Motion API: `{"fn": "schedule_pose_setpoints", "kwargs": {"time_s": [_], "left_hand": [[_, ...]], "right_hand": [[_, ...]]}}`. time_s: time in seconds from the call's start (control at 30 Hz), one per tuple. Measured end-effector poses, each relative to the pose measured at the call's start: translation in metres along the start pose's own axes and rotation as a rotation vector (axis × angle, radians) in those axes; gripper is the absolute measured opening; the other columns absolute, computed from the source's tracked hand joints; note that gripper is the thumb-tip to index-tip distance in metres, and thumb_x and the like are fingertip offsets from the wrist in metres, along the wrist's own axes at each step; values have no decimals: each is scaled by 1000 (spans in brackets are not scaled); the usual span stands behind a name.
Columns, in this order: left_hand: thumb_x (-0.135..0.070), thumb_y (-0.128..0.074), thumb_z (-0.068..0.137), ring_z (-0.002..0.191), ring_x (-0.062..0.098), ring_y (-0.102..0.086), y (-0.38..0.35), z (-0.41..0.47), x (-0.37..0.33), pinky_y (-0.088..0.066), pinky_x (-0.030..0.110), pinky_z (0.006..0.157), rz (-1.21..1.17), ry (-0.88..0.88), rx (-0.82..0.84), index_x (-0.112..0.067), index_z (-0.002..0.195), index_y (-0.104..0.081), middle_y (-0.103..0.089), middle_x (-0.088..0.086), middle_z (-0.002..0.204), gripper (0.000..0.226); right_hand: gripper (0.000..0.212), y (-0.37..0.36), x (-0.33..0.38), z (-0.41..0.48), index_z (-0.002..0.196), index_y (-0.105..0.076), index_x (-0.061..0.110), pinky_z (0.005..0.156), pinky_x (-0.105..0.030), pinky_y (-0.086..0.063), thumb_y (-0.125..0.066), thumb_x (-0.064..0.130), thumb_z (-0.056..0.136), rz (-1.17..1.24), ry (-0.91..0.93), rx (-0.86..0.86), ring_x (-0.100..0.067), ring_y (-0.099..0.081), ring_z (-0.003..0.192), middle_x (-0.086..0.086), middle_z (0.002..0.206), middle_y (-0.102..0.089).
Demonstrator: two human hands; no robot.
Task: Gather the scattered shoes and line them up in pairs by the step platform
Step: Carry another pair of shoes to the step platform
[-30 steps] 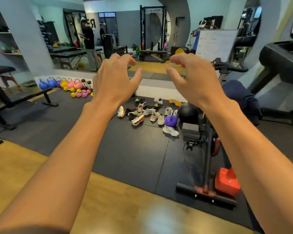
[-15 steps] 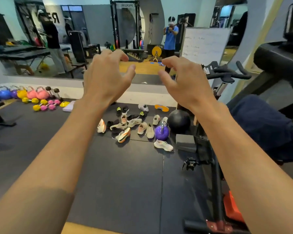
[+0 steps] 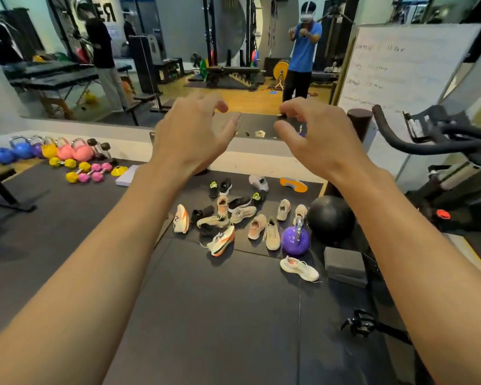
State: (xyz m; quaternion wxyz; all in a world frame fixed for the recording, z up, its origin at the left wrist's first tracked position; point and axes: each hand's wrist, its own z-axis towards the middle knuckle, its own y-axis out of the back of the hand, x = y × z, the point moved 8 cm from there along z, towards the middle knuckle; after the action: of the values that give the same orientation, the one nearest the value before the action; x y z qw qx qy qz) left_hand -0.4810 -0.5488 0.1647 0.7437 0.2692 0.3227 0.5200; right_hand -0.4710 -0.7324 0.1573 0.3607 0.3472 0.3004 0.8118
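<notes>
Hands: left hand (image 3: 189, 137) and right hand (image 3: 320, 140) raised, fingers loosely curled, holding nothing.
Change: shoes (image 3: 221, 241) at 12 o'clock, nearer than before.
Meaning: approach under way; no shoe gathered yet.

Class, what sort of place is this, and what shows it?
Most likely a gym: coloured kettlebells along the wall, a black medicine ball on the mat, and an exercise bike at the right.
</notes>
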Motion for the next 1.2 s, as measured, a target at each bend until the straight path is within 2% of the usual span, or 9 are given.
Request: {"fn": "schedule_pose_setpoints", "kwargs": {"time_s": [0.17, 0.43, 0.57, 0.73, 0.87, 1.07, 1.2], "left_hand": [[-50, -47, 91, 106, 21, -55, -72, 69, 69, -46, 40, 85, -55, -12, 31, -23, 115, -60, -63, 2, 112, 39], [-50, -49, 90, 102, 23, -57, -166, 200, 166, -45, 38, 81, -134, -35, 124, -23, 114, -62, -63, 3, 108, 39], [-49, -49, 91, 100, 20, -57, -220, 246, 192, -47, 38, 82, -161, -65, 185, -22, 113, -62, -63, 2, 108, 37], [-50, -48, 91, 102, 22, -57, -282, 299, 226, -49, 45, 84, -146, -51, 233, -24, 113, -61, -63, 3, 109, 37], [-48, -48, 92, 103, 22, -57, -320, 339, 242, -48, 42, 85, -98, -45, 254, -21, 114, -61, -63, 3, 111, 37], [-49, -49, 91, 102, 24, -56, -356, 408, 274, -46, 39, 81, -57, -14, 238, -23, 113, -61, -63, 3, 109, 37], [-49, -49, 91, 100, 24, -57, -386, 439, 299, -45, 37, 78, -62, 2, 260, -24, 112, -61, -64, 3, 108, 35]], "right_hand": [[39, -70, -30, 83, 128, -56, 23, 92, -37, -47, -50, 41, 94, 30, -25, -32, -13, -56, 111, 5, 121, -63], [39, -170, -65, 224, 128, -57, 24, 90, -43, -49, -49, 43, 95, -38, -115, 6, -14, -57, 108, 6, 118, -64], [39, -213, -91, 279, 127, -58, 24, 90, -39, -50, -49, 44, 94, -53, -141, 14, -13, -58, 107, 6, 117, -65], [39, -259, -142, 338, 127, -58, 24, 89, -43, -50, -48, 43, 95, -49, -168, 52, -15, -58, 106, 6, 114, -65], [37, -288, -175, 384, 127, -57, 24, 89, -42, -49, -49, 41, 95, -20, -146, 80, -16, -59, 103, 4, 114, -65], [39, -321, -213, 454, 129, -56, 25, 87, -32, -45, -48, 43, 95, -15, -123, 101, -14, -57, 106, 5, 119, -63], [39, -347, -233, 489, 128, -57, 25, 87, -32, -44, -49, 43, 95, -24, -135, 120, -16, -57, 107, 4, 118, -64]]}}
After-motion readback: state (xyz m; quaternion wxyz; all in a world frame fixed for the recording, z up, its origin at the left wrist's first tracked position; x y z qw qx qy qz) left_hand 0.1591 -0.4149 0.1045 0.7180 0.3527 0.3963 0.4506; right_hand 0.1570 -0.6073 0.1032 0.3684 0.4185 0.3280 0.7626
